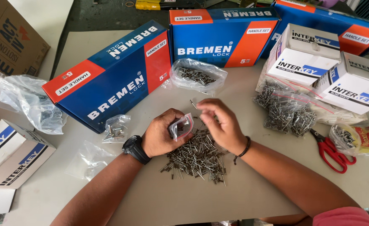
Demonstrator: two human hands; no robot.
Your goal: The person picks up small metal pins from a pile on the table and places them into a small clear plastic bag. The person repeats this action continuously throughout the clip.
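Grey, scuffed worktable (251,192) fills the head view, crowded at its far edge; at the centre lies a loose heap of small silvery metal rivets (197,157), thin pins pointing every way. Just above it, the left hand (161,133), a black wristwatch (135,149) on its wrist, is closed around a small clear plastic zip bag with a red seal strip (182,127), mouth turned to three o'clock; the right hand (218,123) has thumb and fingertips pinched together on what looks like a single rivet (193,104), held at the bag's twelve o'clock.

To my eye the rivets are light, hard and slippery, apt to scatter; best taken by the shank between fingertips; the bag is limp and wants holding near its mouth.

At ten o'clock a long blue and orange cardboard box (109,75); at twelve o'clock an open clear bag of rivets (198,75); at two o'clock white cartons (304,54); at three o'clock red-handled scissors (332,151).
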